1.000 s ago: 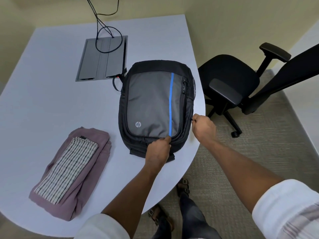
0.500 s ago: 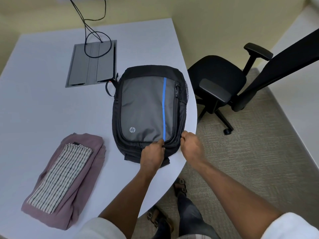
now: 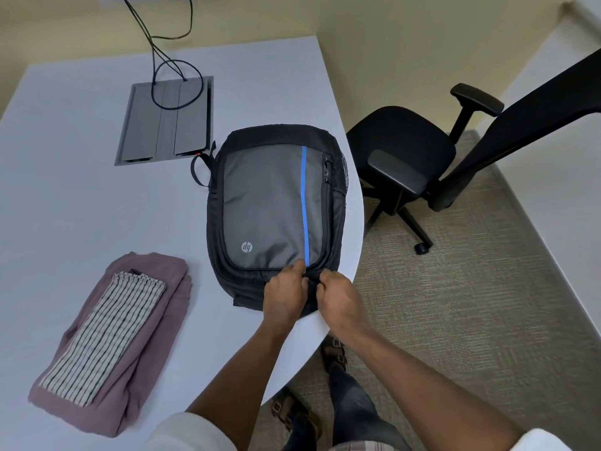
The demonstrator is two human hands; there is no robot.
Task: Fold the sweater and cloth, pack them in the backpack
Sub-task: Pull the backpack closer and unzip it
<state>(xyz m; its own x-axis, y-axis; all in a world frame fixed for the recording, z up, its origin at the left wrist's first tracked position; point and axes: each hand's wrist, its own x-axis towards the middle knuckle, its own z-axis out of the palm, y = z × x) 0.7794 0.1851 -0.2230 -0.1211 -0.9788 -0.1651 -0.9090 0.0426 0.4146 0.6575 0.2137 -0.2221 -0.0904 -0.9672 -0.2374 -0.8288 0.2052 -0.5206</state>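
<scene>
A black and grey backpack with a blue stripe lies flat near the table's right edge. My left hand pinches the fabric at its near end, just below the stripe. My right hand is closed on the zipper at the same near end, close beside the left hand. A folded mauve sweater lies at the front left of the table, apart from the bag. A folded striped cloth rests on top of the sweater.
The white table has a curved right edge. A grey cable hatch with black cables sits behind the backpack. A black office chair stands on the carpet at the right. My feet show below the table edge.
My right hand has travelled from the backpack's right side around to its near end, ending next to my left hand. The left hand has kept its pinch on the bag.
</scene>
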